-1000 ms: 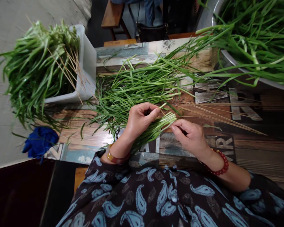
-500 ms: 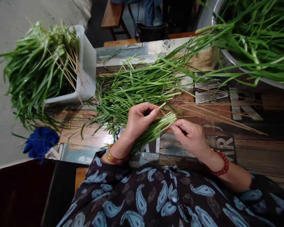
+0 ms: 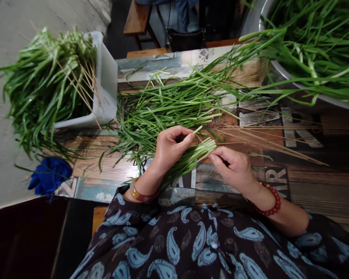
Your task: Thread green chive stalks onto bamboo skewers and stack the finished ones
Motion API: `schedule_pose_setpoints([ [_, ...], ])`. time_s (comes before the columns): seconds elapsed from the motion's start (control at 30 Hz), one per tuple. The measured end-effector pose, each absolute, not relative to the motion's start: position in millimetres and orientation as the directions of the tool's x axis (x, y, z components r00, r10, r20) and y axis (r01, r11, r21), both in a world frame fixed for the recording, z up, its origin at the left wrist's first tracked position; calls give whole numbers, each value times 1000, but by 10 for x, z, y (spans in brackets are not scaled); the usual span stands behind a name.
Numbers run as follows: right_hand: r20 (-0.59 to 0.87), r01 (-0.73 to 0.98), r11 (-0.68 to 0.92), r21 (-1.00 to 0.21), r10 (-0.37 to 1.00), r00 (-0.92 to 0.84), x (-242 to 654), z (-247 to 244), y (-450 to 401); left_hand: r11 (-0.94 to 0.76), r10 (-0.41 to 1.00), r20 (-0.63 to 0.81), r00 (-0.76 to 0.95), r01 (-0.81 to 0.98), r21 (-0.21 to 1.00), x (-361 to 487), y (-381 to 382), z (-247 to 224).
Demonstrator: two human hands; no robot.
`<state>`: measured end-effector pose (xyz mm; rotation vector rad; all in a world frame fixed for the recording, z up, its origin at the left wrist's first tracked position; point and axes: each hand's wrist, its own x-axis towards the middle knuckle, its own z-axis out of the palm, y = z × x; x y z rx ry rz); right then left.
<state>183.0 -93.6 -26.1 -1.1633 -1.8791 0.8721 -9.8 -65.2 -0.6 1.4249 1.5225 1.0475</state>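
Observation:
My left hand (image 3: 174,149) is closed, with a single garlic chive stem (image 3: 198,129) pinched between thumb and forefinger; its pale cut end points up to the right. Just below lies a row of chives (image 3: 202,149), pale ends side by side, leaves running down-left under my left wrist. A short length of thin bamboo skewer (image 3: 199,136) shows between the single stem and this row. My right hand (image 3: 232,164) is closed at the row's right edge, thumb and forefinger pinched where the skewer's other end lies; the fingertips hide most of that end.
Loose chives (image 3: 174,100) spread across the wood-patterned table (image 3: 238,182). Several bamboo skewers (image 3: 279,145) lie to the right. A white plastic bin (image 3: 107,77) heaped with chives and skewers stands left, a blue glove (image 3: 50,175) near it. A metal basin (image 3: 282,71) overflows with chives at upper right.
Both hands keep almost the same position and grip. The whole view has shifted very slightly; nothing has been let go or picked up.

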Motion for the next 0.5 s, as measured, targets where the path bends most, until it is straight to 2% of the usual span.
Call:
schedule_pose_setpoints([
  [0.5, 205, 419, 333, -845, 925, -321, 1826, -217, -928, -89, 996, 93, 15, 478, 874, -97, -649, 39],
])
